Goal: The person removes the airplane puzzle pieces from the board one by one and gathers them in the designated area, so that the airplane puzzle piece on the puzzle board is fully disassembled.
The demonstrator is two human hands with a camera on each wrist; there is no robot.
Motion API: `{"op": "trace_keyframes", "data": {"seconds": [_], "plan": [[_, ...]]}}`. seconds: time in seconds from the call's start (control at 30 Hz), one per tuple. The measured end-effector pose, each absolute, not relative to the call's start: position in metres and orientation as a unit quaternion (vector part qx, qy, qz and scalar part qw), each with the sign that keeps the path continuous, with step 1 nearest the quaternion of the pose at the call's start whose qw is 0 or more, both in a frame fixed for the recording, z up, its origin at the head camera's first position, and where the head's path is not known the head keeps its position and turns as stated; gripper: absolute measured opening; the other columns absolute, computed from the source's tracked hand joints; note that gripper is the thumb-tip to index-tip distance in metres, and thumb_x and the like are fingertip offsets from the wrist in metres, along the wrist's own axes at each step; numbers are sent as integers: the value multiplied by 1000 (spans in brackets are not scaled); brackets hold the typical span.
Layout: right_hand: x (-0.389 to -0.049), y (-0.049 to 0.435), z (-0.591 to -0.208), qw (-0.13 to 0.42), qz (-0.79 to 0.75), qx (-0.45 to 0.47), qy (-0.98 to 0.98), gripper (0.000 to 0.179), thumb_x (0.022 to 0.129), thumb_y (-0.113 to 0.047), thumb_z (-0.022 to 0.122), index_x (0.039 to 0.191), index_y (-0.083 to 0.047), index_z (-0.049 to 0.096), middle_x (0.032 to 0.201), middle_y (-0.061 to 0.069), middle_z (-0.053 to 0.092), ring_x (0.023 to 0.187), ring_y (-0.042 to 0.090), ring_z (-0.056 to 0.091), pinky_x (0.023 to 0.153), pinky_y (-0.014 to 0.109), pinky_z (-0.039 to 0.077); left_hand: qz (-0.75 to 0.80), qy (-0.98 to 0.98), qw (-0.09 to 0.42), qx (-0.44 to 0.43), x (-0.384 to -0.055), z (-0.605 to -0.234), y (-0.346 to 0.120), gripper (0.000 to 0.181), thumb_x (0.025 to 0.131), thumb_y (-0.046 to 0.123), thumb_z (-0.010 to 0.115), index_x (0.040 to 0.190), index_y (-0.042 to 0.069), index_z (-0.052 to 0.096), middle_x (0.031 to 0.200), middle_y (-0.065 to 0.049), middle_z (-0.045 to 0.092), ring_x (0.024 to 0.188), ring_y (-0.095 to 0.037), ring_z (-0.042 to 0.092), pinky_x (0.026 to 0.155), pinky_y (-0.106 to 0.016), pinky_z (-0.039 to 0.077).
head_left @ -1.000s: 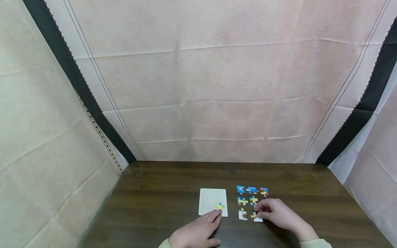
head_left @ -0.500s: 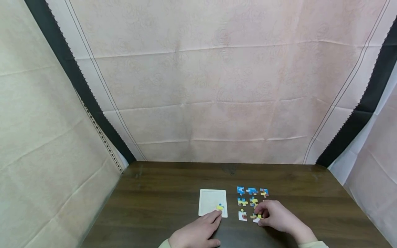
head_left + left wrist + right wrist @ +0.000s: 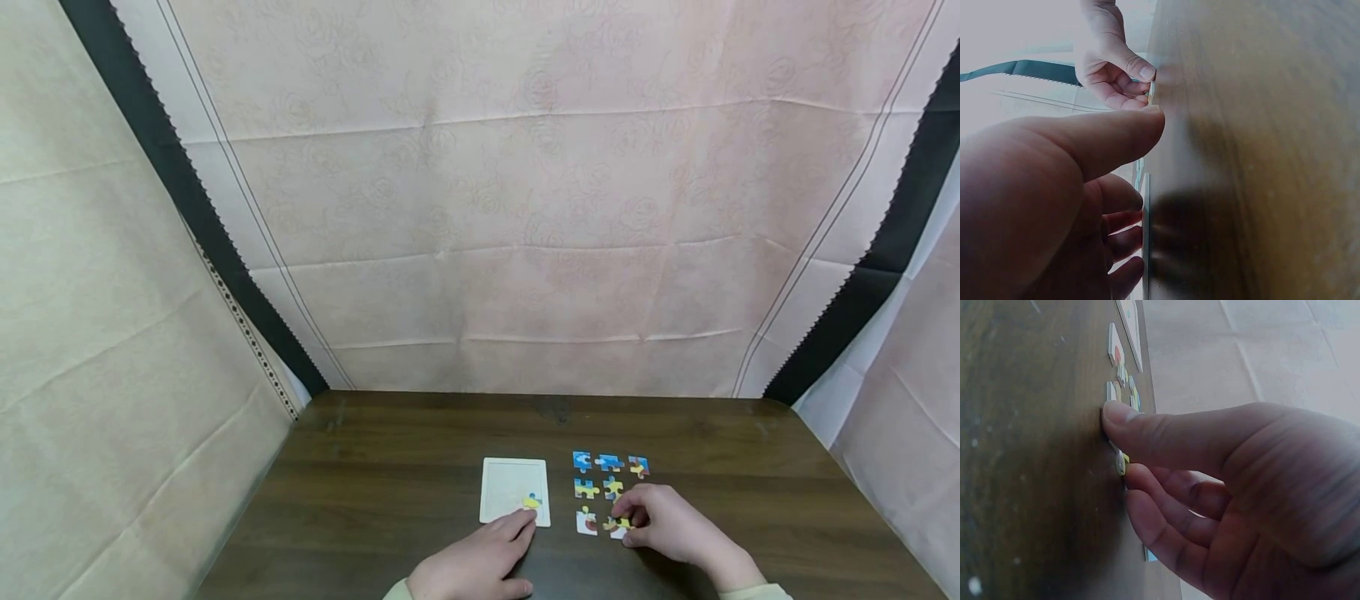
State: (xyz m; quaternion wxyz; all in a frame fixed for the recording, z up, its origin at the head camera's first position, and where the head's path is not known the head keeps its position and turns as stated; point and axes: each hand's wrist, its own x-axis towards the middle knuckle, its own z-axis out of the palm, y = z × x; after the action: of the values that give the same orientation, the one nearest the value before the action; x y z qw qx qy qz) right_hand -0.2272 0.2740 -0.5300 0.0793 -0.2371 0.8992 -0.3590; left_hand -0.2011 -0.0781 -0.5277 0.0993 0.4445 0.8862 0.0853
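Observation:
A white puzzle tray (image 3: 510,482) lies on the table, with one yellow-and-blue jigsaw piece (image 3: 532,501) at its lower right. My left hand (image 3: 480,560) rests at the tray's near edge, its extended fingertips touching the rim. To the right, my right hand (image 3: 678,523) pinches a jigsaw piece (image 3: 618,534) with a yellow tab, low over the table. In the right wrist view the thumb and fingers hide much of that piece; a yellow bit (image 3: 1124,464) shows between them. A white-and-brown piece (image 3: 587,522) lies just left of the right hand.
More loose jigsaw pieces lie in rows right of the tray, among them a blue one (image 3: 582,461), another blue one (image 3: 609,462) and a yellow-and-blue one (image 3: 586,489). The brown wooden table (image 3: 390,467) ends at a pale cloth wall (image 3: 525,250).
My right hand has shifted slightly left and its pinched piece has moved left a little, with the yellow tab now showing. The left hand has stayed at the tray.

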Motion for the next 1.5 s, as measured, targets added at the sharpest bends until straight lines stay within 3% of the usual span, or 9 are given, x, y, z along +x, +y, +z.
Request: {"op": "trace_keyframes", "data": {"seconds": [0.7,1.1,1.3,1.5], "plan": [[-231,263,-522,47,-357,-252,898,22,85,-11,91,104,-12,79,93,-6,68,77,3,59,67,28,54,86,885,95,448,-200,-527,-79,71,109,47,59,162,2,44,172,-10,31,158,-21,31,121,-30,36],[-257,200,-517,71,-357,-272,891,14,100,-11,76,114,-10,79,101,-4,72,81,6,64,74,32,56,85,886,82,447,-202,-530,-80,69,108,47,61,159,4,49,170,-5,34,154,-17,36,118,-30,40],[-266,170,-521,48,-326,-288,899,14,104,-9,70,111,-11,81,105,-5,73,96,12,68,86,41,59,77,880,62,465,-202,-532,-80,67,107,44,63,157,1,51,165,-5,35,149,-16,40,116,-28,41],[-268,158,-525,42,-296,-284,911,15,104,-7,68,107,-11,82,101,-2,72,95,14,67,88,44,60,71,877,42,473,-202,-533,-80,66,107,43,63,156,0,51,163,-7,38,147,-18,43,116,-29,42]]}}
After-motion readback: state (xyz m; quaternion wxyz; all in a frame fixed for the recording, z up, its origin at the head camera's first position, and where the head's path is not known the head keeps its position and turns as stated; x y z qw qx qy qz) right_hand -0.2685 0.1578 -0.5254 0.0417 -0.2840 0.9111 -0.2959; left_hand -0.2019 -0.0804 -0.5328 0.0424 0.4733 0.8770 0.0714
